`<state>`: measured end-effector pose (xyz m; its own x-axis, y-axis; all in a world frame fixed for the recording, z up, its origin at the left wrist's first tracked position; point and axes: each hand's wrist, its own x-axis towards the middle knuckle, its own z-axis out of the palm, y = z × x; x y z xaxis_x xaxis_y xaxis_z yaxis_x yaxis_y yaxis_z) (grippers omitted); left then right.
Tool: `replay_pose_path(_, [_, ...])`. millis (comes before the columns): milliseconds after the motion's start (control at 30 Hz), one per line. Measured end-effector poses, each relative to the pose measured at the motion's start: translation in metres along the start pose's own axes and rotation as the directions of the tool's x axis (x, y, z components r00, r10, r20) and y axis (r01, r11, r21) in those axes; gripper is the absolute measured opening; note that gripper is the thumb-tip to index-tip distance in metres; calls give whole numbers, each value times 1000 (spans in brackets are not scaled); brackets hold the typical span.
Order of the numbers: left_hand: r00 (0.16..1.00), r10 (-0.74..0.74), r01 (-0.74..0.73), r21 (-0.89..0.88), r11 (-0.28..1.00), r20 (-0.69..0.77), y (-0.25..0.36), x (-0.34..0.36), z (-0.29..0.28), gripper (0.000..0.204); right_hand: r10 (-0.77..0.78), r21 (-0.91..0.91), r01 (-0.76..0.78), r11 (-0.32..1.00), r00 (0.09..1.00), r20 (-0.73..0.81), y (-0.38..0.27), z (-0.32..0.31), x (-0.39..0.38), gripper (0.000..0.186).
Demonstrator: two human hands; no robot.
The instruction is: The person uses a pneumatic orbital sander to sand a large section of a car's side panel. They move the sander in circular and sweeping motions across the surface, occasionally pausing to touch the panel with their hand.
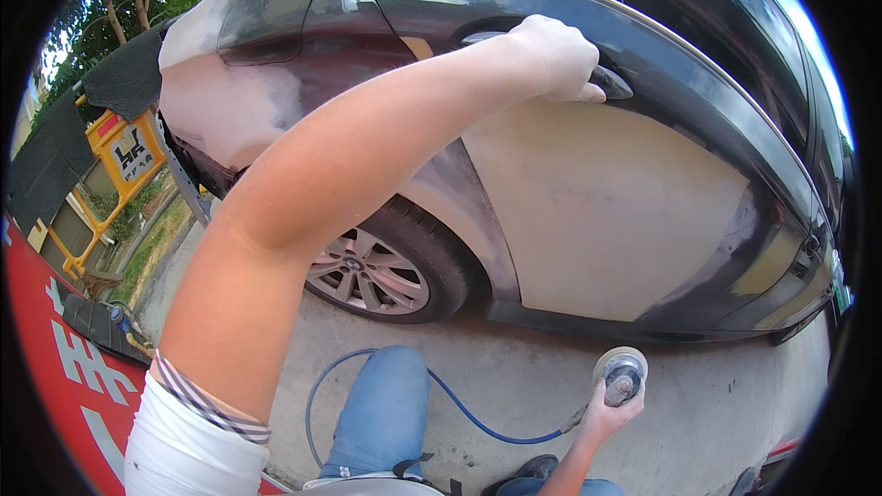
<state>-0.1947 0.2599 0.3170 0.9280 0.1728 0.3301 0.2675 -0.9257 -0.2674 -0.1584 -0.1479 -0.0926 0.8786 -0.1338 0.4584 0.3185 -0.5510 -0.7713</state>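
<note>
My left arm stretches up across the view, and my left hand is closed around the handle of a dark car's rear door. Below that hand, a broad patch of beige filler or primer covers the door, with sanded grey edges. Low on the right, my right hand grips a round orbital sander, its pale disc pad tilted up and apart from the car. A blue air hose runs from the sander leftward past my knee.
The car's rear wheel stands left of the door, beneath a primed quarter panel. Grey concrete lies under the car. At left are a yellow barrier, dark cloth and a red panel.
</note>
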Motion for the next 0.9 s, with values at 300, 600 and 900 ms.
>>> replay_pose_path(300, [997,32,-36,-64,997,-73,-22,3,10,64,18,122,-21,992,1000,26,-33,-36,-37,88])
replay_pose_path(600, [997,-54,52,-42,998,-54,9,-16,-16,57,47,274,-47,961,999,4,-64,-44,-43,92])
replay_pose_path(900, [990,-84,86,12,996,-115,17,-26,-11,56,49,243,-41,969,998,-26,-71,-37,-27,97])
